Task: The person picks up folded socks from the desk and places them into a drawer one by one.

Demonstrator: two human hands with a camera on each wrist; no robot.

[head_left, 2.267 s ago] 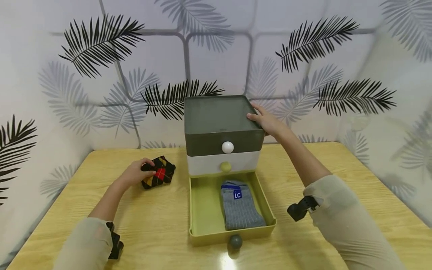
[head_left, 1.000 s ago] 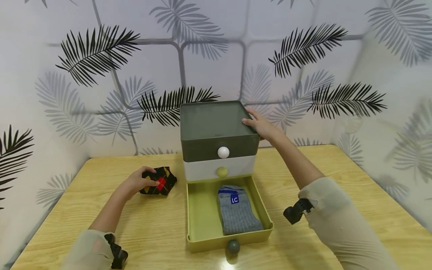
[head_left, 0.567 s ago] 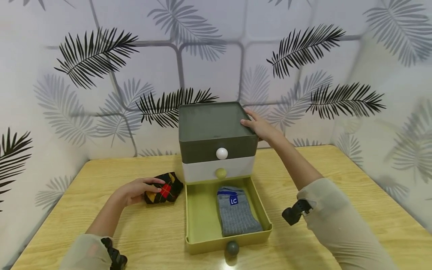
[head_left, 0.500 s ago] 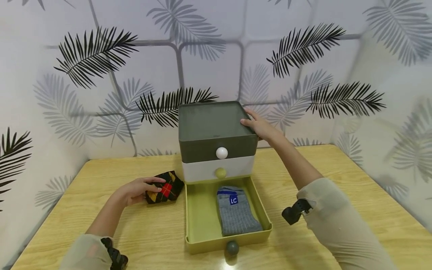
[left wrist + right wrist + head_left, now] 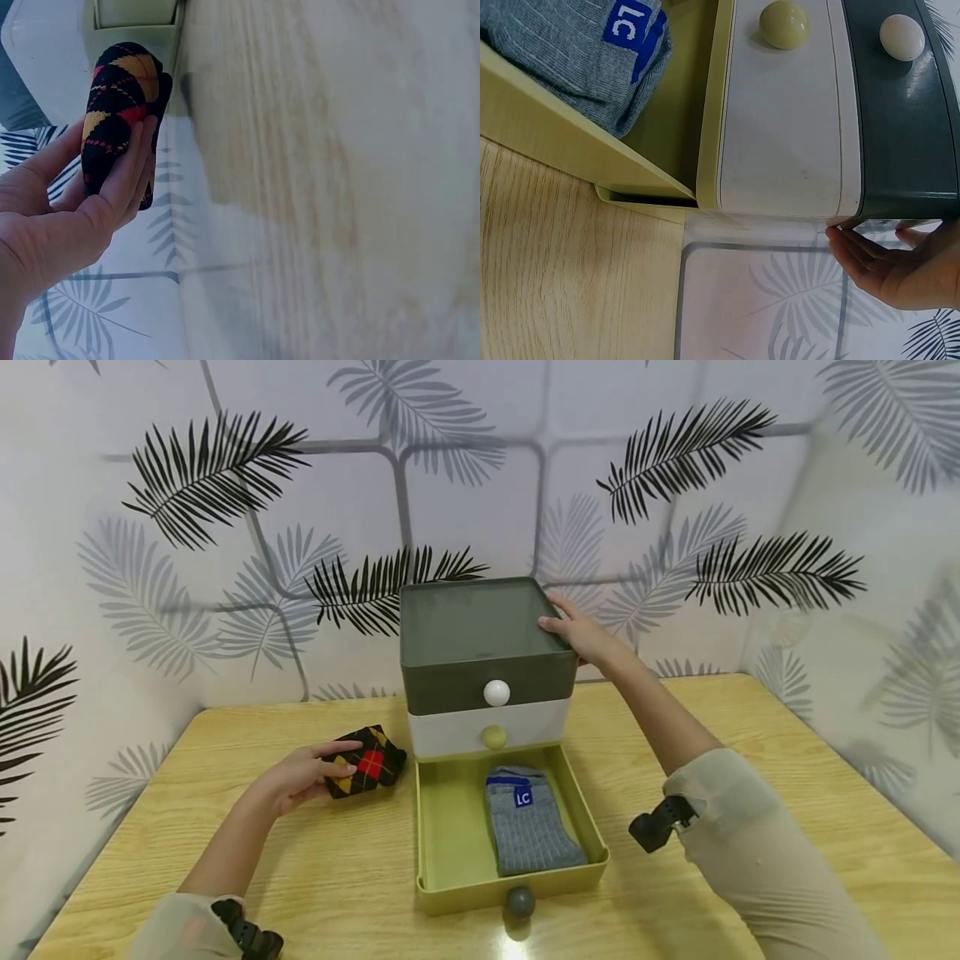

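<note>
My left hand (image 5: 296, 777) holds a folded argyle sock (image 5: 371, 763), black with red and yellow diamonds, to the left of a small drawer unit. The left wrist view shows the sock (image 5: 120, 97) pinched between the thumb and the fingers. My right hand (image 5: 588, 635) rests at the top right edge of the unit, thumb on the dark green top drawer (image 5: 450, 689); its other fingertips touch the side wall in the right wrist view. Below, the yellow-green bottom drawer (image 5: 453, 893) is pulled out. A grey ribbed sock (image 5: 532, 831) with a blue label lies in its right half.
The unit's middle drawer is white (image 5: 450, 735) and closed, with a yellow-green knob (image 5: 493, 737). A dark grey knob (image 5: 521, 902) sticks out from the pulled-out drawer. Everything stands on a wooden table (image 5: 300, 877) before a leaf-patterned curtain (image 5: 480, 485).
My left hand has brought the argyle sock rightward, close to the unit, and the sock now tilts a little. The right hand keeps its place on the unit. The head view has shifted slightly.
</note>
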